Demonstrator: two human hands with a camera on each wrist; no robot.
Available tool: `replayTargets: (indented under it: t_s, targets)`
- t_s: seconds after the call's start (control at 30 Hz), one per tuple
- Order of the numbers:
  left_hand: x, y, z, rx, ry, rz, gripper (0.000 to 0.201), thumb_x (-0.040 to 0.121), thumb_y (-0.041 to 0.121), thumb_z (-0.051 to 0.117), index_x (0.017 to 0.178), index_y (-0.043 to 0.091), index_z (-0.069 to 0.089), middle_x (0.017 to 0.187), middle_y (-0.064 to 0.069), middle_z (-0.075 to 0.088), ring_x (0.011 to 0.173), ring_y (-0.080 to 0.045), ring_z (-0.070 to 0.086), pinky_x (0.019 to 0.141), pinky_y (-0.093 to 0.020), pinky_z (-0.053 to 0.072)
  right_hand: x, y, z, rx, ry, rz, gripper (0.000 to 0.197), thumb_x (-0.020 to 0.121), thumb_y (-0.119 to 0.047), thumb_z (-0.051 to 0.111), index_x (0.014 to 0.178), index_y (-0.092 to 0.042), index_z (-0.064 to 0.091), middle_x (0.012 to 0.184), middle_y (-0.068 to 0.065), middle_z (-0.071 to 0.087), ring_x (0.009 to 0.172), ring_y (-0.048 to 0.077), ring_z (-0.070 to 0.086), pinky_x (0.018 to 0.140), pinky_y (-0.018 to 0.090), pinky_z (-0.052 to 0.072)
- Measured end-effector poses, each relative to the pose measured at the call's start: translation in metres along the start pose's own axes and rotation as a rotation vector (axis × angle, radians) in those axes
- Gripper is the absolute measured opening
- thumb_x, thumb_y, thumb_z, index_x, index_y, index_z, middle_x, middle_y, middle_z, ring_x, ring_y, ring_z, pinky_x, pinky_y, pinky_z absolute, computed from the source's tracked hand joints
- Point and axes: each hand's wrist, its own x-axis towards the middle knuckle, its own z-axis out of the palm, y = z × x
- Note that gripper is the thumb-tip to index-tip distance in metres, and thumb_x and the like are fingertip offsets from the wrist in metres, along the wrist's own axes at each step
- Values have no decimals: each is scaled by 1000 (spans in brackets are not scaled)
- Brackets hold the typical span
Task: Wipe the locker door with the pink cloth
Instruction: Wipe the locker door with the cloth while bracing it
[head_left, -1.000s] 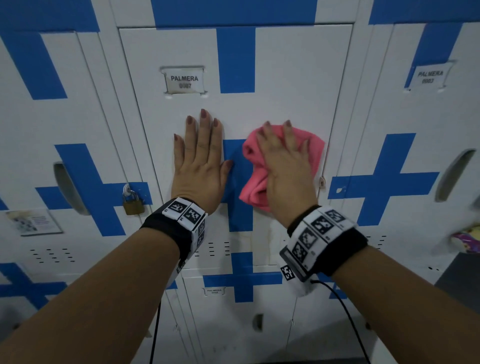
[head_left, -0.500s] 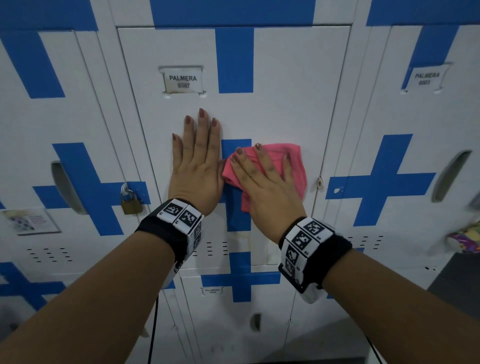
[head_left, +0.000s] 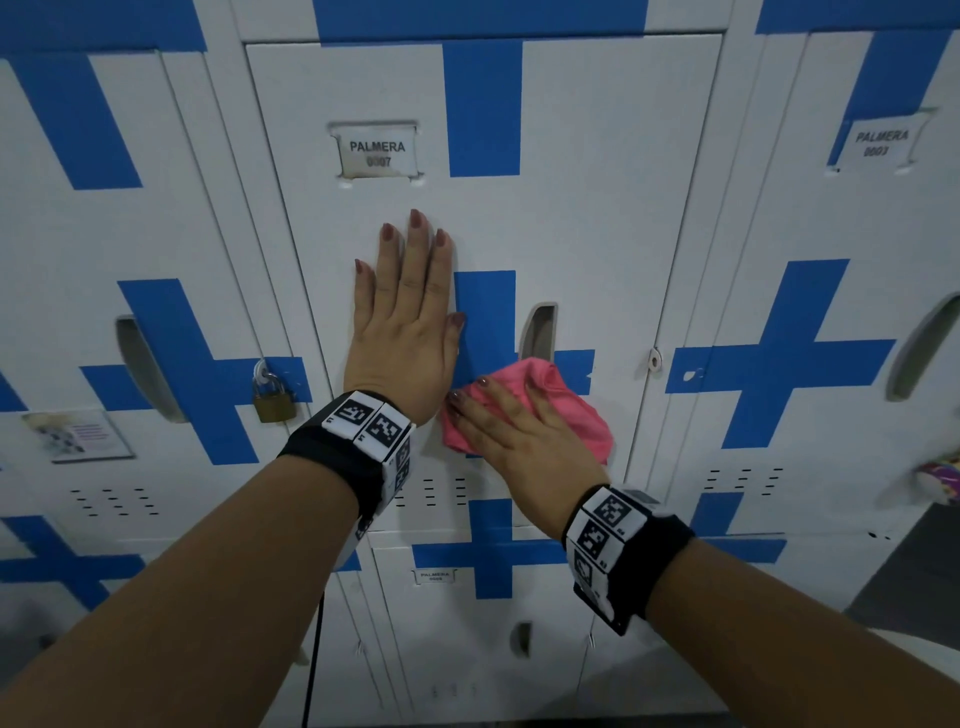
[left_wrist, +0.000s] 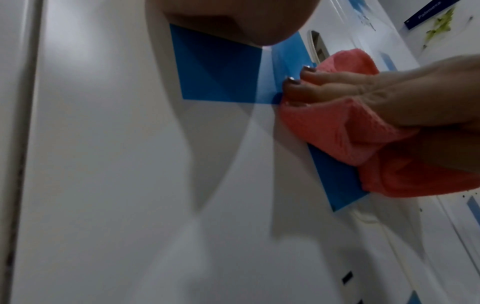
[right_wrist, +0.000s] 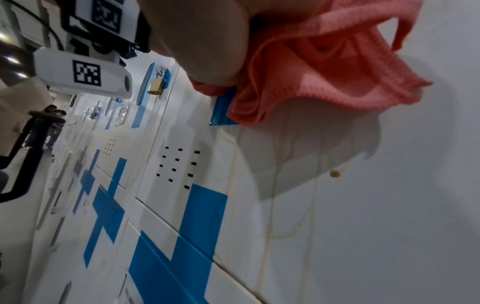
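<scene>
Wiping is under way. Left hand (head_left: 402, 332) lies flat and open on the door (head_left: 597, 223), bracing it. Right hand (head_left: 519, 431), just beside it, presses the cloth (head_left: 571, 410) with straight fingers against the door's middle. Yellowish drip streaks (right_wrist: 270, 216) below the right hand look unwiped; that lower part seems left.
</scene>
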Motion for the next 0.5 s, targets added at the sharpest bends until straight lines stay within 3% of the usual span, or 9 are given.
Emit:
replayTargets:
  t_s: [0.1,0.23,0.33,0.5]
  targets:
    - [0,-1,1,0,8,4,64,96,26,35,149,6,3,157,-17,3,144,-34,-2,113,-38,-17,-5,3,5,-10,-36,-49,70,76,-13,65,142,-16,39,148,1,38,140,24,28,114,46,1]
    - [0,-1,1,13,17,11,64,97,26,36,149,6,4,156,-18,4,143,-34,-1,113,-37,-18,-12,9,8,-51,-41,-122,69,73,-14,71,137,-15,46,145,2,43,136,26,35,114,45,0]
    - [0,-1,1,17,17,8,64,96,26,36,149,6,4,157,-18,4,144,-34,-1,113,-37,-19,-17,14,6,-77,-49,-171,69,70,-15,71,136,-14,48,144,2,45,134,25,39,117,47,10]
    - [0,-1,0,19,14,5,65,97,28,34,149,7,0,157,-16,1,144,-33,-3,113,-38,-17,-31,22,9,-90,-117,-202,72,64,-18,79,131,-15,54,140,2,50,131,23,43,108,45,22]
